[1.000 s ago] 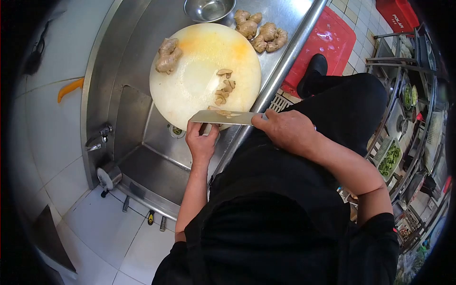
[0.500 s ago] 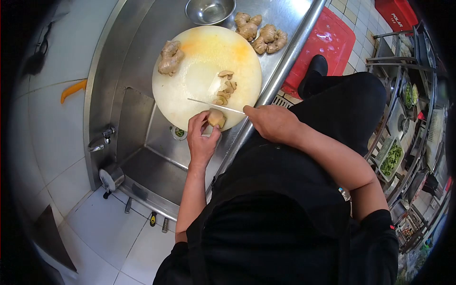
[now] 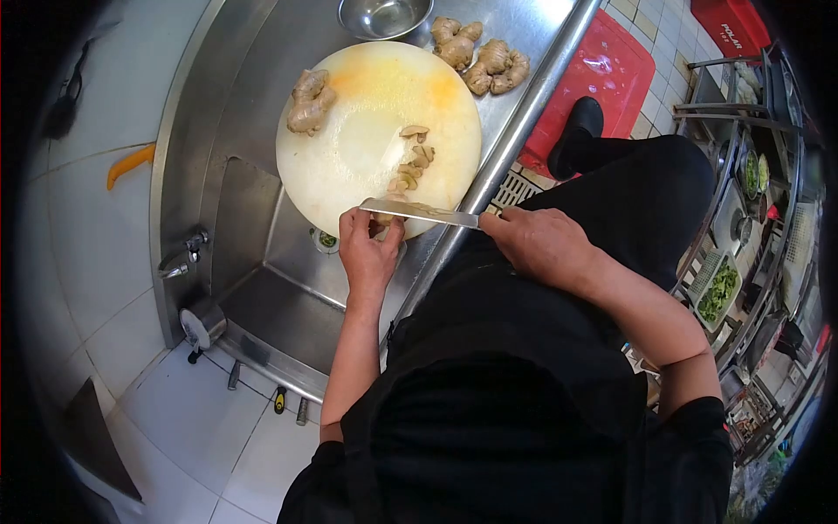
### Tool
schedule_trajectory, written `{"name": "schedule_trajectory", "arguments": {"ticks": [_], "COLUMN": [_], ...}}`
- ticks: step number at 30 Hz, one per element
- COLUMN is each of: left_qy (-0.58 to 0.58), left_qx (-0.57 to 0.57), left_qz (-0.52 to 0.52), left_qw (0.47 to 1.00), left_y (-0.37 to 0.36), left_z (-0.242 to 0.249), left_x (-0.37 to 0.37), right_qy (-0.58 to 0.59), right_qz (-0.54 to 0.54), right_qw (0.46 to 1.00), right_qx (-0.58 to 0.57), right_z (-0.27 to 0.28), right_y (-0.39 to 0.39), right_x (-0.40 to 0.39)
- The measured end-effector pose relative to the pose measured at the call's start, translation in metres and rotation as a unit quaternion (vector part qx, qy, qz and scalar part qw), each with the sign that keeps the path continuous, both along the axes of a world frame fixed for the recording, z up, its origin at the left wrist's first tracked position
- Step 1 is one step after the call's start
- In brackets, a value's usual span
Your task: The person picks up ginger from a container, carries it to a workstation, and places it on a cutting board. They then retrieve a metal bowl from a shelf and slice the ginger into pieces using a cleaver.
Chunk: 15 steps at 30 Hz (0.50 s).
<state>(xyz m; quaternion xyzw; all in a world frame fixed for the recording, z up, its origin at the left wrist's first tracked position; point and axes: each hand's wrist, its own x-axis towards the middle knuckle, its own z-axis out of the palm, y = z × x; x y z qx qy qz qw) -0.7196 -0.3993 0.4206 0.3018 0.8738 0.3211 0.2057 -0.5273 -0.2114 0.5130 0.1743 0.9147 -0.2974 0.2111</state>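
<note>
My left hand (image 3: 368, 249) grips a piece of ginger at the near edge of the round cutting board (image 3: 305, 170); the blade and my fingers hide most of that piece. My right hand (image 3: 546, 244) is closed around the handle of a knife (image 3: 419, 211), whose broad blade lies across the top of the ginger, its tip close to my left fingers. Thin ginger slices (image 3: 412, 166) lie in a row on the board just beyond the blade. A whole ginger root (image 3: 311, 102) rests at the board's left side.
Two more ginger roots (image 3: 496, 67) and a metal bowl (image 3: 384, 17) stand on the steel counter behind the board. A sink basin (image 3: 284, 306) with a tap (image 3: 185, 253) is at the left. Metal racks with trays of greens (image 3: 719, 293) stand at the right.
The knife has turned from edge-on to show its flat side and moved nearer, over the ginger. My right hand has shifted right and toward me; the left keeps its hold.
</note>
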Motion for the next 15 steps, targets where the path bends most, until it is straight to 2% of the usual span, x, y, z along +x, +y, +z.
{"name": "schedule_trajectory", "arguments": {"ticks": [15], "left_qy": [-0.02], "left_qx": [0.044], "left_qz": [0.054], "left_qw": [0.997], "left_y": [0.001], "left_z": [-0.009], "left_x": [0.003], "right_qy": [0.02], "right_qz": [0.025], "right_qw": [0.999], "right_qx": [0.003], "right_z": [-0.021], "right_y": [0.0], "right_x": [-0.008]}}
